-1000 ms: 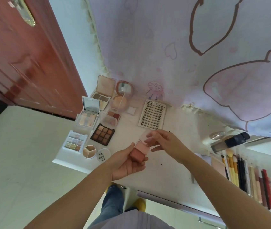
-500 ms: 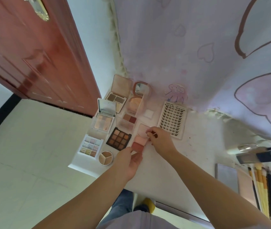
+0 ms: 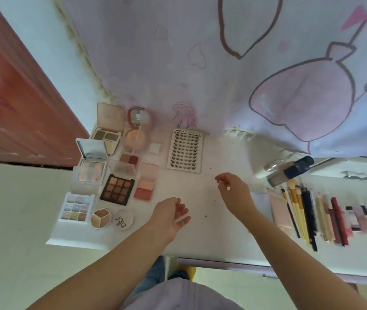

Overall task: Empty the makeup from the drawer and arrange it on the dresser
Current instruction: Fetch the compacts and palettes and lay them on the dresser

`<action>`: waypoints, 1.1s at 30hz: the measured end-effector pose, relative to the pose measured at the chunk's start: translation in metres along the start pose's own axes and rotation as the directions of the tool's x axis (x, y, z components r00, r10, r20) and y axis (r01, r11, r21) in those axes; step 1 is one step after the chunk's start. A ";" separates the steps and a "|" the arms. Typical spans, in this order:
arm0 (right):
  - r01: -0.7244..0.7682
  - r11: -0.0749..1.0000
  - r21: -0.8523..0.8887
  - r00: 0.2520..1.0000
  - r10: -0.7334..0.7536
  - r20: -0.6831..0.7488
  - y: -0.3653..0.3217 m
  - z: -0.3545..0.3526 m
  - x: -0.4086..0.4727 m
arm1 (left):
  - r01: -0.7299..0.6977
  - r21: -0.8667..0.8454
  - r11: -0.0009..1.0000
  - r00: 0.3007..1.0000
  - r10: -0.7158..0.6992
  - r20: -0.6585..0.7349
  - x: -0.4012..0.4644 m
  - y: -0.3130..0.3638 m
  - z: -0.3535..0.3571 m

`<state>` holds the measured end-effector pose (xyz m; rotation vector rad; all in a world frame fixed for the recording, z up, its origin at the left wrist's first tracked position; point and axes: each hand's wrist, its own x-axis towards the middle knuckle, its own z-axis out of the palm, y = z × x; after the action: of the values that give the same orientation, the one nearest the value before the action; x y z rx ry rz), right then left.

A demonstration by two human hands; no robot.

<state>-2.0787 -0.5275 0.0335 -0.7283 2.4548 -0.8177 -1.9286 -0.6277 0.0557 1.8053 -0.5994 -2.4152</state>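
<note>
Dresser (image 3: 200,238) holds blush palette (image 3: 145,187); both hands seemingly empty.

Both hands hover empty above the white dresser top (image 3: 200,231), fingers loosely curled. The left hand (image 3: 169,217) hangs just right of the pink blush palette (image 3: 145,184), which lies open beside a brown nine-pan eyeshadow palette (image 3: 117,189). Farther left of that hand sit a pastel palette (image 3: 76,208), a round three-part compact (image 3: 101,218) and a round lid (image 3: 123,219). Beyond the right hand (image 3: 234,191), toward the wall, lies a lash tray (image 3: 184,151). To its right lie a dark-capped bottle (image 3: 290,171) and a row of brushes and pencils (image 3: 303,211).
</note>
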 end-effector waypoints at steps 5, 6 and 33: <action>-0.196 0.941 -0.276 0.981 0.192 -0.042 0.063 -0.043 -0.039 | 0.028 0.231 0.973 0.986 -0.065 0.153 0.008 -0.044 0.073; -0.225 0.936 -0.270 0.974 0.216 -0.062 0.069 -0.044 -0.047 | 0.022 0.267 0.964 0.982 -0.070 0.173 0.009 -0.052 0.085; 0.377 0.920 -0.106 0.828 -0.283 0.483 0.001 -0.094 -0.039 | -0.589 0.706 0.393 0.795 0.127 0.593 -0.015 0.017 0.058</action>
<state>-2.1019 -0.4650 0.1098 -1.2915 2.0149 -0.4429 -1.9814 -0.6236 0.0889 0.9113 -2.3832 -2.2754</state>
